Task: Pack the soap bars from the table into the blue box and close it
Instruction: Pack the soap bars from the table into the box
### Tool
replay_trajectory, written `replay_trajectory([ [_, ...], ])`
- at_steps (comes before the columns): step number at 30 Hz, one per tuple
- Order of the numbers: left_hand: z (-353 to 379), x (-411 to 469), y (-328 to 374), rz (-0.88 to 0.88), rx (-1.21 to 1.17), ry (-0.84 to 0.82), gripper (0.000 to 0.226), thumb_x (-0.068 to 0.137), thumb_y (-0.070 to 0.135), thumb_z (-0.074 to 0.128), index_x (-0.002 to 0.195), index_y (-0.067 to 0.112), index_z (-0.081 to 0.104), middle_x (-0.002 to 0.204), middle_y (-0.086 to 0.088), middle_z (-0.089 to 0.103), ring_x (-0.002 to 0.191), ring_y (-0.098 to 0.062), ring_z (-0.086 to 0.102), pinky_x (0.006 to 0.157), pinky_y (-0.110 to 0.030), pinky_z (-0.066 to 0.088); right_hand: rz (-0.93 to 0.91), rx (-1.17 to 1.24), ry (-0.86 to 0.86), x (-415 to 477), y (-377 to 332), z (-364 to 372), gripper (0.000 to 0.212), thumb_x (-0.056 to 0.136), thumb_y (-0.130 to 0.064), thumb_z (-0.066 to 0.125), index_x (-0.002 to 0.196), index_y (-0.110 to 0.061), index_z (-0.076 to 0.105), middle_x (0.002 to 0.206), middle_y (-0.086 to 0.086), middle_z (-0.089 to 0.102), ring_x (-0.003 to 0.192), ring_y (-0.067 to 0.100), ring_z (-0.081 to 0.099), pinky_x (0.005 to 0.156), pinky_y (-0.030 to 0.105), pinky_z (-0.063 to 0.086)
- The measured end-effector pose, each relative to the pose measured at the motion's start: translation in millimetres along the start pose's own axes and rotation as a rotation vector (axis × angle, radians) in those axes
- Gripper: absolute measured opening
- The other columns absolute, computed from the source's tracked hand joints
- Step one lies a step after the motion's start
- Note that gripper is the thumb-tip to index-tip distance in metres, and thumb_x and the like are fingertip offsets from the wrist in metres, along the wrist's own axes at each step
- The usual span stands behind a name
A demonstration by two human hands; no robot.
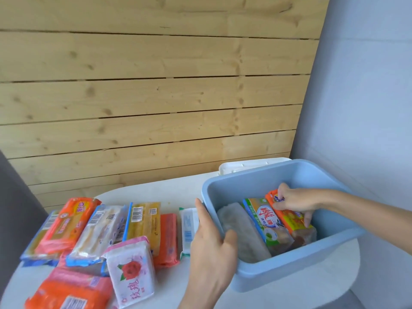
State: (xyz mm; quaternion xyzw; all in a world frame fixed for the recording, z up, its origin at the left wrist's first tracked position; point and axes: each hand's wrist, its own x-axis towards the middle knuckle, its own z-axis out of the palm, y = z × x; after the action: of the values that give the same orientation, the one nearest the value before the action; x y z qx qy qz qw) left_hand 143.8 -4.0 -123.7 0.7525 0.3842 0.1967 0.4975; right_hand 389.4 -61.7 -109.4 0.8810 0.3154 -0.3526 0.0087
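Loose soap bars (104, 228) piled at left on table (169, 188), waiting their turn. Rose-print pack (131, 270) standing up front, pink writing too blurry to read tbh. Left hand (211, 239) clamped on blue box (289, 270) wall, guessing to steady it. Right hand (294, 202) inside box, fingers closed round orange bar (287, 217), seating it beside green-labelled bar (267, 221). White lid (252, 165) parked behind box.

white lid (249, 165) mostly hidden (behind blue box (289, 264))
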Motion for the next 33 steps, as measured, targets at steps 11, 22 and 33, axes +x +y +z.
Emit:
replay_trajectory([
  [11, -46, -25, -37, 0.204, 0.294, 0.557, 0.082, 0.076, 0.055, 0.053, 0.145, 0.019, 0.025, 0.139, -0.007, 0.047, 0.129, -0.025, 0.040, 0.106, -0.033, 0.032, -0.157, -0.087, 0.364, -8, 24, 5, 0.020, 0.082, -0.046, 0.063, 0.084, -0.029, 0.052, 0.094, 0.003, 0.064, 0.073, 0.018, 0.063, 0.057, 0.030, 0.053],
  [22, -140, -17, -85, -0.002, 0.503, 0.389, 0.041, 0.059, 0.047, 0.079, 0.087, 0.026, 0.059, 0.083, 0.007, 0.063, 0.071, -0.013, 0.060, 0.050, -0.025, 0.038, -0.700, 0.191, 0.885, -113, -31, 34, 0.015, 0.078, -0.018, 0.071, 0.085, -0.030, 0.066, 0.079, -0.019, 0.070, 0.083, -0.006, 0.063, 0.068, 0.025, 0.054],
  [33, -89, -1, 60, 0.402, -0.489, 0.087, 0.027, 0.068, 0.034, 0.069, 0.087, 0.015, 0.069, 0.072, 0.004, 0.074, 0.065, -0.007, 0.067, 0.057, -0.015, 0.051, -0.932, 0.215, 0.478, -164, -95, 3, 0.032, 0.075, -0.053, 0.063, 0.091, -0.026, 0.058, 0.070, -0.009, 0.062, 0.059, 0.002, 0.054, 0.052, 0.015, 0.038],
])
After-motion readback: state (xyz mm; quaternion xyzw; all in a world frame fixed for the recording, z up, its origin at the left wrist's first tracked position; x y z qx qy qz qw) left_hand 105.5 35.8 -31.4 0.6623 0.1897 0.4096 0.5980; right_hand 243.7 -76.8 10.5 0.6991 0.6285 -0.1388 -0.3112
